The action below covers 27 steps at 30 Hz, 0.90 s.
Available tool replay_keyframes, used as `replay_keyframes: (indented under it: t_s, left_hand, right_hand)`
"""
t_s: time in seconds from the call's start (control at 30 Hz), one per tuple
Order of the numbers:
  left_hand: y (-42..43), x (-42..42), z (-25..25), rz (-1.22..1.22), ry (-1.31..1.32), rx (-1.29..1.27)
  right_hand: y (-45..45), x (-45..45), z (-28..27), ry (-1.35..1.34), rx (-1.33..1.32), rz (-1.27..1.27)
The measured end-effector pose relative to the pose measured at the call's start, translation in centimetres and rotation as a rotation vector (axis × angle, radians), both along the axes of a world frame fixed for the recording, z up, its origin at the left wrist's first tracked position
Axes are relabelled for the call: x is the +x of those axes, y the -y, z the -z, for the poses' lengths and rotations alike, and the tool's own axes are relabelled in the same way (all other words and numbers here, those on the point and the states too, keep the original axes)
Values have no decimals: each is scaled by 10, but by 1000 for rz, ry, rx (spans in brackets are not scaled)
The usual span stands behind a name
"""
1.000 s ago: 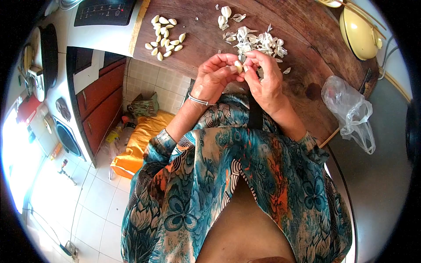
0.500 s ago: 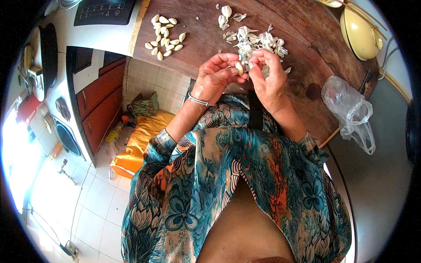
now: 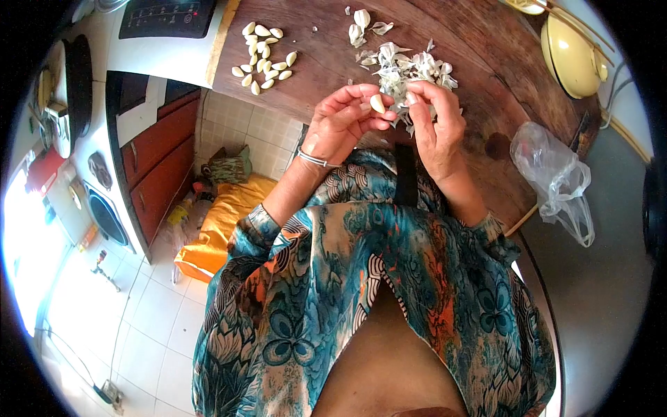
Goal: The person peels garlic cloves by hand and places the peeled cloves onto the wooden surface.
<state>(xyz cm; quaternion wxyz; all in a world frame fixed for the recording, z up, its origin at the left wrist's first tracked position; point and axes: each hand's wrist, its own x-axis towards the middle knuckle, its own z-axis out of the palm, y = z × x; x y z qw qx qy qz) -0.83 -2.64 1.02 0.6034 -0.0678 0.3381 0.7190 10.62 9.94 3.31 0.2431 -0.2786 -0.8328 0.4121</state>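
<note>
Pinched between the thumb and fingers of my left hand (image 3: 346, 119) is a pale, peeled-looking garlic clove (image 3: 377, 103). My right hand (image 3: 439, 128) is just to the right of it, apart from the clove, with thumb and forefinger pressed together; what is between them, if anything, is too small to make out. Beyond the hands lies a heap of papery garlic skins (image 3: 410, 68) on the dark wooden table (image 3: 319, 52). Several peeled garlic cloves (image 3: 262, 59) are gathered at the table's left side. A few whitish unpeeled-looking cloves (image 3: 358, 28) lie behind the skins.
A clear plastic bag (image 3: 552, 174) lies at the right by the table's edge. At the upper right stands a yellow bowl (image 3: 571, 55). A black cooktop (image 3: 167, 17) is at the upper left, and an orange bag (image 3: 226, 219) rests on the floor below the table.
My right hand has moved slightly right, away from the clove. The clove now shows more fully in my left hand, which stays in nearly the same place.
</note>
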Motion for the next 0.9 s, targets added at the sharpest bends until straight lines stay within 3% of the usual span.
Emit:
replay_keyframes:
  t_s: [0.23, 0.4, 0.47, 0.57, 0.67, 0.83, 0.9]
  left_hand:
    - [1, -7, 3, -28, -103, -81]
    - [-1, -52, 9, -195, -702, -142]
    - [-5, -80, 3, -262, -912, -310]
    - [0, -125, 14, -131, -1423, -669]
    - [-4, -147, 18, -44, -1965, -720]
    - [-6, -144, 22, 11, -2283, -706]
    - [-12, -124, 14, -7, -2182, -682]
  right_hand:
    - [-1, 1, 4, -30, -176, 74]
    - [4, 3, 8, 33, -279, 29]
    - [4, 3, 8, 43, -292, 15]
    - [4, 3, 10, 57, -309, -7]
    - [5, 4, 14, 72, -323, -34]
    - [5, 2, 15, 55, -290, -35]
    - [6, 1, 12, 59, -302, -23]
